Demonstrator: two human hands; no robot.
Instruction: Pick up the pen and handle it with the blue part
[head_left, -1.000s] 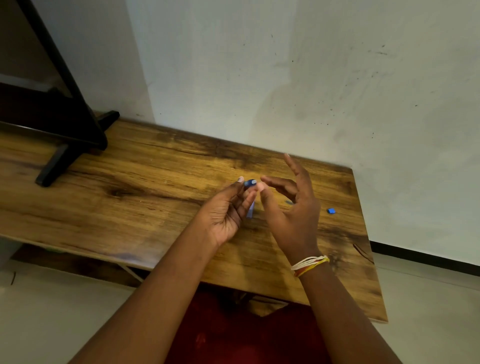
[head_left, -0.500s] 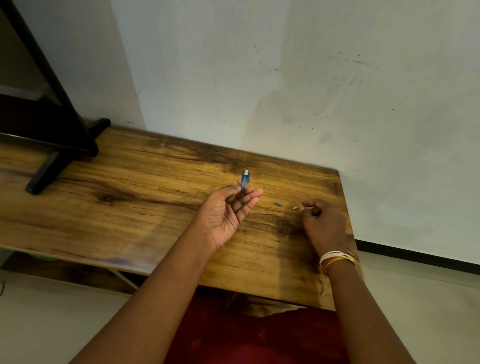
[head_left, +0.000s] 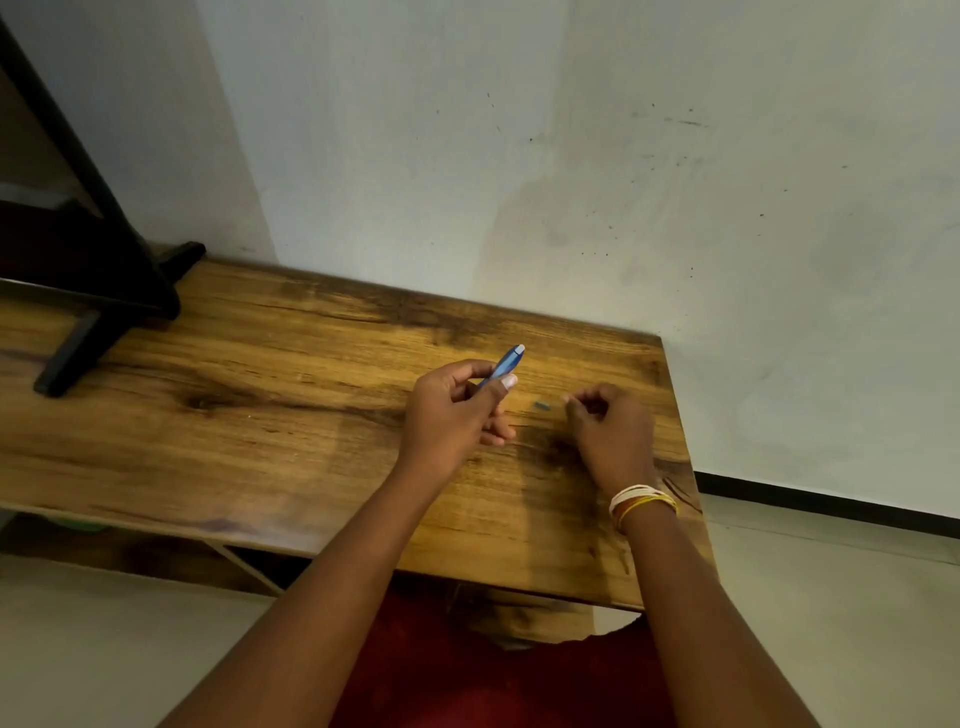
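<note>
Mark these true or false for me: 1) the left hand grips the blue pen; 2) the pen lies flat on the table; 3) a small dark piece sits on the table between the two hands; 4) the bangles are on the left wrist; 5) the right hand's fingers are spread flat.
1) True: the left hand grips the blue pen.
2) False: the pen is held up off the wooden table, its pale end pointing up and away.
3) True: a small dark piece lies on the wood between the hands.
4) False: the bangles are on the right wrist.
5) False: the right hand has its fingers curled; what they pinch, if anything, is too small to tell.
</note>
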